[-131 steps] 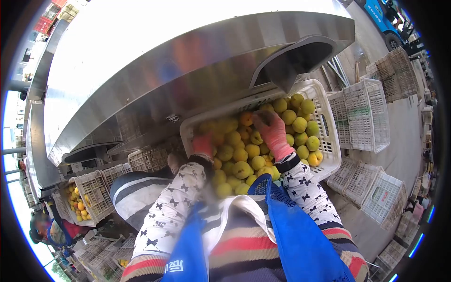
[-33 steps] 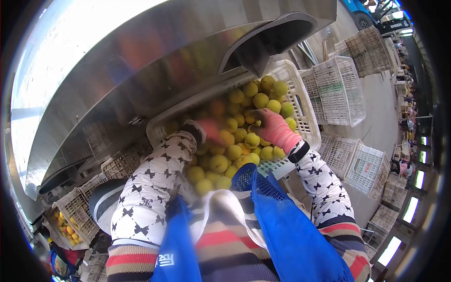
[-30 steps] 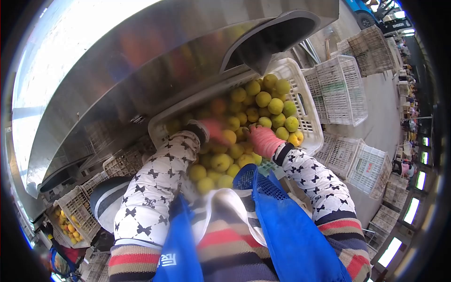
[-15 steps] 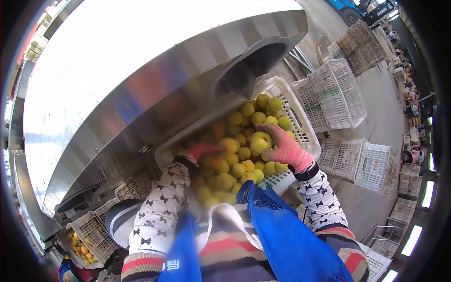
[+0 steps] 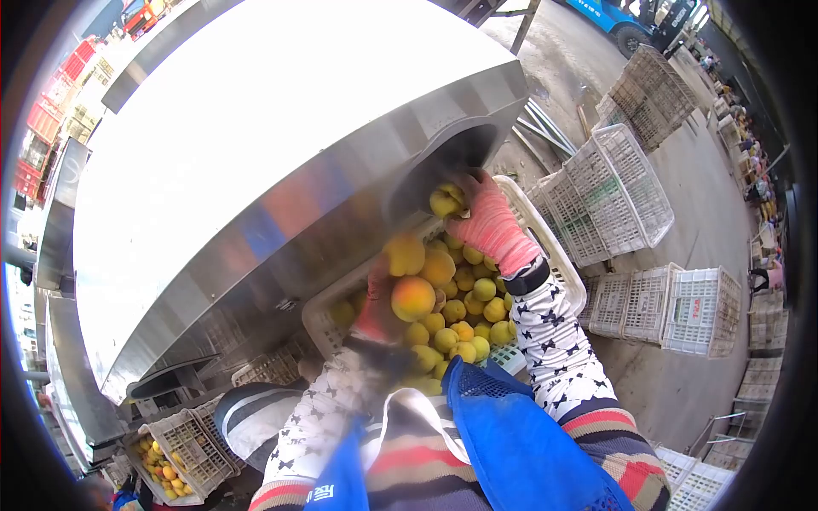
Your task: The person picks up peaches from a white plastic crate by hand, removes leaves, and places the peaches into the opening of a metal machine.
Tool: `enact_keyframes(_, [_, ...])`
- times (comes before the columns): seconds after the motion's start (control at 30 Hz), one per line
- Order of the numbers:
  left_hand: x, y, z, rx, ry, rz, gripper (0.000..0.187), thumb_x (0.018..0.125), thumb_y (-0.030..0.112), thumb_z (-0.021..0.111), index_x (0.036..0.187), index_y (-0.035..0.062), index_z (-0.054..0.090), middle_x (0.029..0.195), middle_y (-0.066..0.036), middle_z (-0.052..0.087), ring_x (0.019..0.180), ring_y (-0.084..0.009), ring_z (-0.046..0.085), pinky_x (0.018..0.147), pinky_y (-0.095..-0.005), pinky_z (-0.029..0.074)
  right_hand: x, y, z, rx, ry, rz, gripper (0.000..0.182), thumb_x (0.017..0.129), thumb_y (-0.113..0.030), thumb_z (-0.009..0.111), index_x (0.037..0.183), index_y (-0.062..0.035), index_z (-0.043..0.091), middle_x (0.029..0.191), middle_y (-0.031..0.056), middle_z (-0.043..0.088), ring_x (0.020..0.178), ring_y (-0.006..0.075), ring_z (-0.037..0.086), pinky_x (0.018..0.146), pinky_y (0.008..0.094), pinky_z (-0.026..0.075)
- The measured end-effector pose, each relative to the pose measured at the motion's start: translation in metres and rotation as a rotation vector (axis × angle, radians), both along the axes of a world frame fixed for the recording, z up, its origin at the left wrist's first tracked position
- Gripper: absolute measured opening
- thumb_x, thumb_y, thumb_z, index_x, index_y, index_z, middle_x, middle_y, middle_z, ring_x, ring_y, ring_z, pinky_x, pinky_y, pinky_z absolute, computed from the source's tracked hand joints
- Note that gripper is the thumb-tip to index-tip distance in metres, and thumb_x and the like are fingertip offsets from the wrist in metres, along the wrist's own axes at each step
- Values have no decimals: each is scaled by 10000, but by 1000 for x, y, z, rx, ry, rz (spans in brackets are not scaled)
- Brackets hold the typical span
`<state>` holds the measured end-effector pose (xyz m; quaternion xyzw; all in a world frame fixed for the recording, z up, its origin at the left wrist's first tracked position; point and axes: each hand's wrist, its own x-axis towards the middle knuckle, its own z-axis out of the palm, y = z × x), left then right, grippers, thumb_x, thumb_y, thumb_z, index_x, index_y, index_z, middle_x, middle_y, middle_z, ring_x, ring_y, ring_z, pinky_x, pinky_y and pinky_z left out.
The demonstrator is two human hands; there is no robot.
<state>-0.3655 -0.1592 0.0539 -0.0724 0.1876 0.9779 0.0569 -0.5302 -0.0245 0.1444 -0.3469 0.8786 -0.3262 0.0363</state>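
Observation:
My right hand (image 5: pixel 492 223), in a pink knit glove, is closed on a yellow-green peach (image 5: pixel 446 201) at the dark mouth of the metal chute (image 5: pixel 417 175). My left hand (image 5: pixel 375 302), gloved alike, is partly blurred and sits over the left side of the white crate (image 5: pixel 550 243). Its fingers curl behind a few yellow-orange peaches (image 5: pixel 412 298), which look larger and raised above the rest. Beneath both hands, many yellow peaches (image 5: pixel 460 330) fill the crate. The left fingertips are hidden behind the fruit.
A bright metal table (image 5: pixel 281 102) with a curved steel rim takes up the upper left. White plastic crates (image 5: pixel 609 200) stand on the floor at right. Another crate (image 5: pixel 189 451) lies at lower left, near peaches. A blue forklift (image 5: pixel 618 21) stands at the back right.
My right hand has lifted a peach up and left from the crate to the chute mouth. My left hand has risen with peaches at its fingers. The view has shifted slightly.

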Motion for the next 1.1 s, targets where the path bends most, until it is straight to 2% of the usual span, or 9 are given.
enact_keyframes(0.17, [14, -3, -1, -120, -135, 73, 784, 833, 750, 510, 1279, 105, 518, 1184, -154, 607, 933, -311, 658, 693, -449, 577, 3, -16, -6, 125, 154, -87, 443, 781, -339, 692, 1127, -71, 627, 1189, 170, 587, 1123, 356, 541, 941, 444, 479])
enact_keyframes(0.27, [14, -5, -9, -135, -151, 112, 837, 812, 805, 468, 1275, 110, 525, 1127, -152, 626, 879, -299, 657, 663, -405, 554, -15, -45, 15, 363, -111, -88, 749, 765, -343, 715, 1427, -111, 453, 1276, 251, 521, 1125, 433, 557, 948, 472, 492])
enact_keyframes(0.4, [12, -8, -4, -61, -155, 59, 872, 803, 826, 450, 1291, 108, 524, 1120, -148, 632, 847, -287, 653, 660, -379, 536, -44, -59, -30, -39, 211, -44, 785, 771, -309, 776, 1430, -49, 438, 1242, 210, 568, 1089, 340, 587, 923, 424, 502])
enact_keyframes(0.53, [10, -9, 8, 102, -67, 32, 892, 803, 823, 456, 1325, 102, 509, 1132, -172, 634, 861, -284, 653, 693, -372, 549, 29, 19, -2, -561, -763, 51, 804, 749, -299, 845, 1412, -29, 478, 1202, 139, 587, 1019, 208, 575, 910, 343, 488])
enact_keyframes(0.63, [-2, 1, 39, 146, -135, 74, 904, 800, 822, 459, 1323, 86, 509, 1095, -185, 640, 805, -276, 656, 637, -350, 554, 64, 30, -22, -309, -390, 195, 737, 738, -364, 833, 1339, -38, 560, 1176, 145, 605, 1084, 260, 558, 937, 387, 446])
enact_keyframes(0.73, [1, -2, 44, 81, -124, -78, 713, 863, 672, 490, 1219, 58, 555, 915, -149, 656, 716, -250, 663, 563, -355, 543, 61, 44, -27, -300, -464, 185, 765, 751, -399, 819, 1363, -36, 536, 1189, 167, 597, 1120, 280, 552, 977, 385, 438])
enact_keyframes(0.87, [4, 4, 29, -150, -69, 41, 546, 930, 534, 498, 1152, 40, 570, 917, -162, 650, 637, -250, 656, 488, -324, 540, 62, 43, -7, -88, -376, 111, 854, 741, -456, 821, 1404, -31, 488, 1250, 185, 551, 1176, 305, 535, 1025, 384, 419])
enact_keyframes(1.03, [-5, 16, 71, 137, -122, 107, 368, 968, 374, 528, 1087, 30, 582, 896, -145, 664, 602, -189, 643, 464, -288, 519, 87, 41, -27, -525, -68, 70, 893, 712, -411, 864, 1412, -25, 466, 1308, 169, 501, 1168, 286, 539, 1007, 369, 437])
enact_keyframes(1.1, [-4, 11, 51, -11, -25, 66, 327, 949, 323, 571, 1093, 29, 581, 938, -135, 666, 638, -168, 647, 477, -270, 512, 89, 39, -32, -617, -211, 36, 735, 749, -284, 858, 1351, -15, 533, 1191, 139, 568, 1093, 254, 575, 952, 357, 465])
